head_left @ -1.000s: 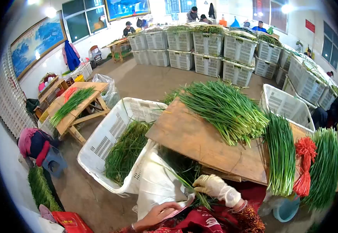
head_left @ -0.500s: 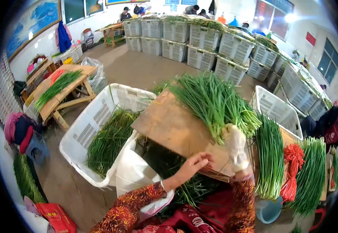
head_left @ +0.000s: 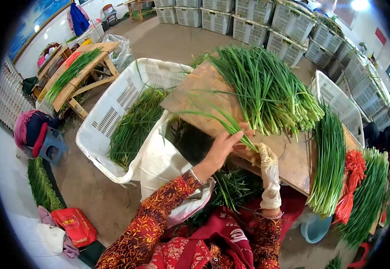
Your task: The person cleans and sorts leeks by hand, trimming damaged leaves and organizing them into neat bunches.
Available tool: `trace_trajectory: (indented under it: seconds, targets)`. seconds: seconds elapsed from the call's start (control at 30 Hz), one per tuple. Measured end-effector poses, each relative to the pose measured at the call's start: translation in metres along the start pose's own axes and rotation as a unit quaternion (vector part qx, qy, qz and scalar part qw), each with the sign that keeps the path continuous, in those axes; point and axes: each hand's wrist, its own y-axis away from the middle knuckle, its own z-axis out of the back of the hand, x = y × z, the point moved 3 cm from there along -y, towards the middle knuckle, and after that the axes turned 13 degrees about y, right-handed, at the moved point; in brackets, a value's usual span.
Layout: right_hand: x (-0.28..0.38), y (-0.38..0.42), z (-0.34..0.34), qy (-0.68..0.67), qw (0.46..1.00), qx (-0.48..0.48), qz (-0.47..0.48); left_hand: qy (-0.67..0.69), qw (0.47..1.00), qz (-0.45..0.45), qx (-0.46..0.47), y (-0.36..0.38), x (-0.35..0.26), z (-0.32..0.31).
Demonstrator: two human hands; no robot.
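Note:
A few long garlic chives (head_left: 225,119) are pinched in my bare left hand (head_left: 226,145), their leaf tips pointing up and left over the board. My right hand (head_left: 266,157), in a pale glove, has its fingers closed at the cut stem ends of the same chives. Beyond both hands, a big loose pile of chives (head_left: 266,89) lies on the wooden board (head_left: 195,101), stems toward the right. Beside it on the right is a neat chive bundle (head_left: 327,166). Red ties (head_left: 351,184) hang between that and another bundle (head_left: 367,197).
Left of the board stands a white crate (head_left: 101,130) with leafy scraps, with a white sack (head_left: 159,161) against it. A blue bucket (head_left: 316,228) is below right. Stacked crates (head_left: 248,29) line the back, and a second wooden table (head_left: 81,74) holds more chives.
My right hand has left the pile and come back toward me. A few chives are now between my two hands; my left hand has closed on them. The view has tilted down.

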Motion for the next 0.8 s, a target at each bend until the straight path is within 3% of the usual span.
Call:
trace_trajectory:
  seconds: [0.1,0.27,0.47,0.53,0.67,0.73,0.8]
  targets:
    - [0.006,-0.001,0.002,0.002,1.0,-0.02,0.021,-0.081,0.996,-0.03,0.039,0.0,-0.007,0.003]
    - [0.012,-0.005,-0.007,0.056,0.998,0.029,0.011,-0.126,0.992,-0.008,-0.004,0.004,-0.018,0.002]
    - [0.001,-0.007,-0.019,0.098,0.994,-0.014,0.038,-0.195,0.976,-0.097,0.027,0.0,-0.019,0.016]
    - [0.002,-0.007,-0.018,0.076,0.997,-0.025,0.011,-0.272,0.961,0.008,-0.045,0.0,-0.014,0.029]
    - [0.001,-0.004,-0.022,0.041,0.997,-0.056,0.018,-0.236,0.971,0.019,-0.025,0.007,-0.023,0.018]
    - [0.006,0.0,-0.023,-0.07,0.991,-0.105,0.042,-0.085,0.995,-0.008,-0.042,0.011,-0.026,0.014]
    - [0.007,0.006,-0.021,-0.045,0.993,-0.08,0.071,-0.082,0.996,-0.005,-0.044,0.013,-0.028,0.014]
